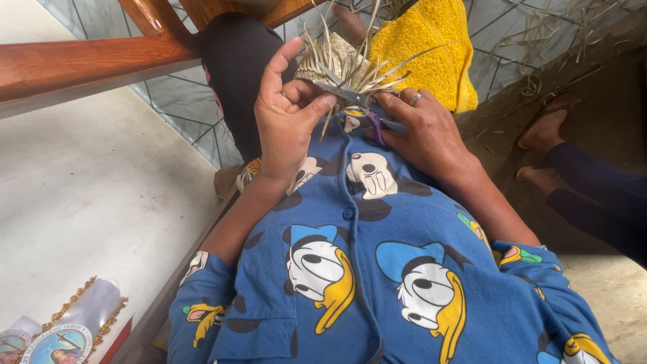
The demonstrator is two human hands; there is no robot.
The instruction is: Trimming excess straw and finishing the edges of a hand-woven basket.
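My left hand [286, 114] grips a small woven piece of dried straw [340, 64] with loose strand ends sticking up, thumb and fingers pinching its lower edge. My right hand [421, 128], a ring on one finger, holds purple-handled scissors [360, 101] whose metal blades point left into the loose strands. Both hands sit above my lap, over a blue cartoon-print shirt [377, 269]. Whether the blades are closed on a strand cannot be told.
A yellow towel [431, 47] lies over my knee beyond the hands. Another person's sandalled feet [542, 135] and dark trouser legs [600, 195] are at the right, on a floor strewn with straw scraps. A wooden rail [81, 64] crosses top left; a white surface [87, 195] lies left.
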